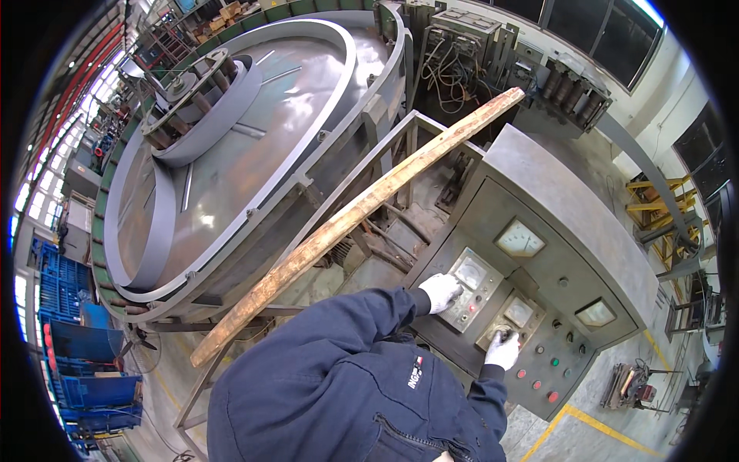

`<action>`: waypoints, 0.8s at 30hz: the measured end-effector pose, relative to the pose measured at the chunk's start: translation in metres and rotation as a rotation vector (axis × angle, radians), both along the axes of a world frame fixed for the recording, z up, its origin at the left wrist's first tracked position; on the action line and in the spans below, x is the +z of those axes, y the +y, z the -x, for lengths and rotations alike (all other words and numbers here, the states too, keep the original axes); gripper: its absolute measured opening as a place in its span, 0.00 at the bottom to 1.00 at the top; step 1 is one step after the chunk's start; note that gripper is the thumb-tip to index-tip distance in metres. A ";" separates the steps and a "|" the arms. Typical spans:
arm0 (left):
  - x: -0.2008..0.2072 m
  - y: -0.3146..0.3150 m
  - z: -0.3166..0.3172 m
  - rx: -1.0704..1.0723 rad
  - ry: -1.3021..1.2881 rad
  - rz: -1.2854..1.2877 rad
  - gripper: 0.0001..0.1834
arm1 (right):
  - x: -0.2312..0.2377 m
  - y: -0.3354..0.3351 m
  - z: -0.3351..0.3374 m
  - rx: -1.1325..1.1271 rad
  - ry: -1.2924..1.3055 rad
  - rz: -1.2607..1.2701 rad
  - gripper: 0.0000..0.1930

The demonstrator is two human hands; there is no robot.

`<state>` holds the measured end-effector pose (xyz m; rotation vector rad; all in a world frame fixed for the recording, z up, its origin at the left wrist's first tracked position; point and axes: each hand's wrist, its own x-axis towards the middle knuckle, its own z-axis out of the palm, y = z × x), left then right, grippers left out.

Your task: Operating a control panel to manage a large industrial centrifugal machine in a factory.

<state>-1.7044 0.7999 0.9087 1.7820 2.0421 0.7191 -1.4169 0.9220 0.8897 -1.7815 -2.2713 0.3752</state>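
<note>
One gloved hand, our left hand, touches the left dial module on the grey console, its grip unclear; our right hand pinches the knob at right. We seem to be adjusting settings; the next turn likely calls for light pressure.

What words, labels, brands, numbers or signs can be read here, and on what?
Navy jacket: white lettering by a small coloured patch; not transcribed.
Left dial, by the left hand: markings too small to read.
Right dial, by the right hand: too small to read.
Large upper meter: scale visible, too small to read.
Far-right meter: too small to read.
</note>
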 end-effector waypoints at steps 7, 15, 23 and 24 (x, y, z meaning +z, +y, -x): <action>-0.001 0.000 0.000 0.011 0.005 0.055 0.13 | 0.007 -0.002 0.003 -0.002 -0.064 0.022 0.19; 0.004 -0.003 0.000 0.006 0.024 0.026 0.16 | 0.011 -0.002 0.004 0.011 -0.043 0.033 0.18; -0.007 0.000 0.000 -0.015 0.032 0.028 0.15 | 0.005 -0.002 0.001 0.031 -0.026 -0.033 0.18; -0.006 0.000 0.000 -0.015 0.029 0.027 0.14 | 0.004 -0.001 0.000 0.024 -0.027 -0.037 0.18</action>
